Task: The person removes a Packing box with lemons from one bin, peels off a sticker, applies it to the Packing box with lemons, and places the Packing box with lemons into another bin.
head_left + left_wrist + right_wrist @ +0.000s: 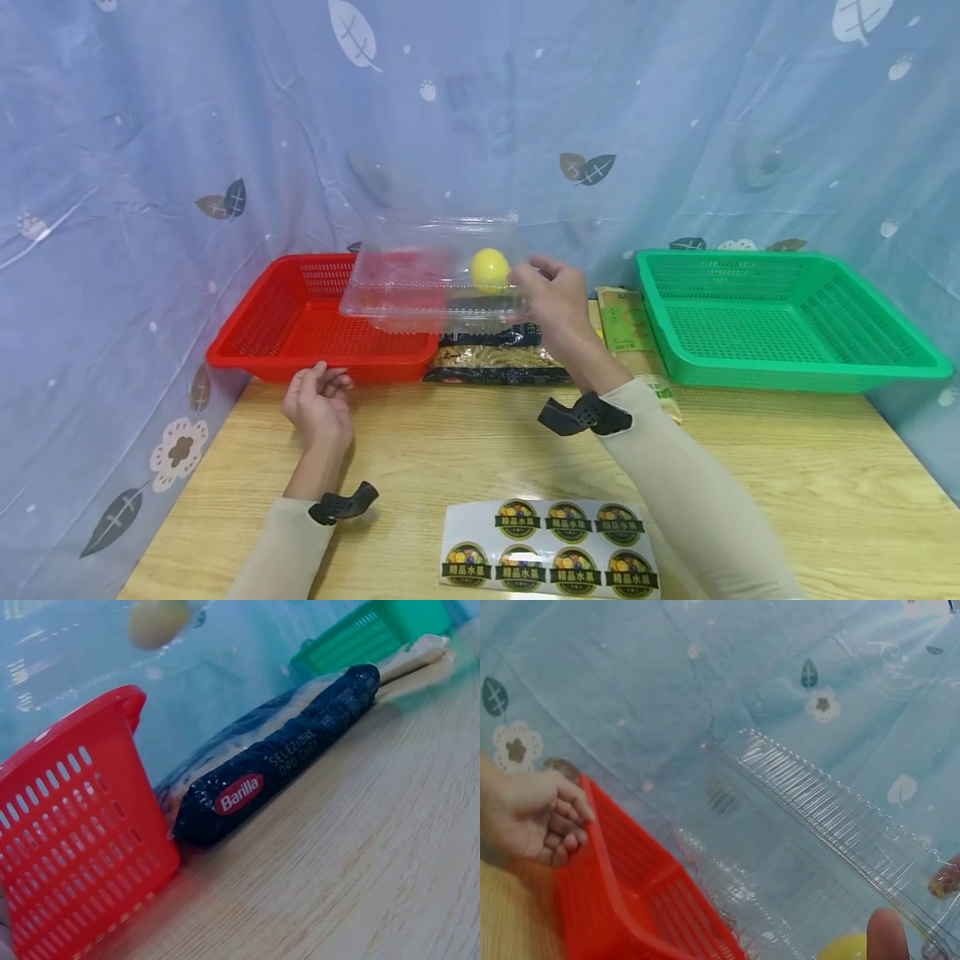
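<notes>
My right hand (542,292) pinches the right end of a clear plastic clamshell box (431,279) and holds it in the air over the right edge of the red basket (247,333). A yellow round fruit (489,268) lies inside the box near my fingers. In the right wrist view the ribbed box (810,825) fills the middle, with the fruit (847,949) and a fingertip (887,934) at the bottom. My left hand (318,398) rests on the table at the red basket's front rim (592,840), fingers loosely curled, holding nothing.
A dark Barilla pasta bag (495,358) lies between the baskets, also close in the left wrist view as the pasta bag (277,772). A green basket (780,321) stands at the right, a yellowish packet (626,321) beside it. A sheet of round stickers (551,546) lies at the front edge.
</notes>
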### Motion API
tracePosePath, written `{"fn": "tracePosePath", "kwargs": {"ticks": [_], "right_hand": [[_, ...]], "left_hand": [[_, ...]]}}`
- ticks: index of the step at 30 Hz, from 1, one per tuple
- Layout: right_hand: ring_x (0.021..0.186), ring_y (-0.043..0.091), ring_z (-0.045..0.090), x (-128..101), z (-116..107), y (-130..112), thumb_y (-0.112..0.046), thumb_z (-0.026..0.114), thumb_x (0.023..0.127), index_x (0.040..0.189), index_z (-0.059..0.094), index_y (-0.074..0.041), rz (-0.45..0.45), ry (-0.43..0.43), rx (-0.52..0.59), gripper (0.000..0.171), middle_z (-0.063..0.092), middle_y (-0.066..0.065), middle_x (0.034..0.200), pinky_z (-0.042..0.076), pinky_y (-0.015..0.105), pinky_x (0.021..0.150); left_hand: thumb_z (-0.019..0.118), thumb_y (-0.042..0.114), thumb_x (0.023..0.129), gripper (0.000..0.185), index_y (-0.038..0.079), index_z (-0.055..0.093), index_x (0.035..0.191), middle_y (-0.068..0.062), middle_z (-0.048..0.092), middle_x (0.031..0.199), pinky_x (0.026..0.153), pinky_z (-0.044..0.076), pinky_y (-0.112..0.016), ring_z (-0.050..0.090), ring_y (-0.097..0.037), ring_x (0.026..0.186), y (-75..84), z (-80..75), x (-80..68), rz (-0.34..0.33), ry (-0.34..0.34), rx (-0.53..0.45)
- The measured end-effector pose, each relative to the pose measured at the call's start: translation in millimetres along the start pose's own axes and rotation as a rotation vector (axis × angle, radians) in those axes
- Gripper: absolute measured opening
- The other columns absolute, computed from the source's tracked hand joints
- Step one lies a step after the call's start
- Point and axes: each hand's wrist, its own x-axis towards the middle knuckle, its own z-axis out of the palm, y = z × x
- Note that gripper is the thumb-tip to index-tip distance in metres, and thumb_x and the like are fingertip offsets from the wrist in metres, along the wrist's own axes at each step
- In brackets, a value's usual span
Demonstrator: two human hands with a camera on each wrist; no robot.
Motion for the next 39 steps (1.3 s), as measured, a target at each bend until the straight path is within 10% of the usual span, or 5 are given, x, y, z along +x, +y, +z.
{"fn": "tracePosePath", "kwargs": {"ticks": [9,16,39], "right_hand": [[0.064,0.015,0.048,-10,-30,10,-0.013,0.062,0.087,0.15,0.046,-0.003,-0.019,0.048,-0.035,0.066,0.052,0.015,0.132,0.061,0.037,0.058],[0.093,0.021,0.06,-20,-48,18,-0.011,0.06,0.089,0.147,0.049,-0.002,0.007,0.078,-0.027,0.059,0.052,0.014,0.128,0.059,0.031,0.054],[0.047,0.007,0.042,-66,-94,38,-0.005,0.052,0.093,0.151,0.042,-0.001,0.047,0.038,-0.076,0.059,0.042,0.012,0.108,0.06,0.034,0.056]], "left_hand": [[0.052,-0.005,0.098,0.025,-0.002,0.053,0.073,-0.014,0.064,0.064,0.049,0.052,-0.029,0.058,-0.023,0.049,1.8,-1.5,2.0,-0.002,-0.003,-0.015],[0.054,-0.005,0.097,0.024,-0.002,0.053,0.073,-0.014,0.064,0.061,0.047,0.051,-0.028,0.057,-0.022,0.046,3.7,-1.0,2.0,-0.004,-0.012,-0.017],[0.054,-0.006,0.097,0.023,-0.003,0.054,0.074,-0.015,0.065,0.061,0.048,0.052,-0.029,0.057,-0.022,0.045,2.2,-0.6,1.4,-0.016,-0.025,-0.004]]}}
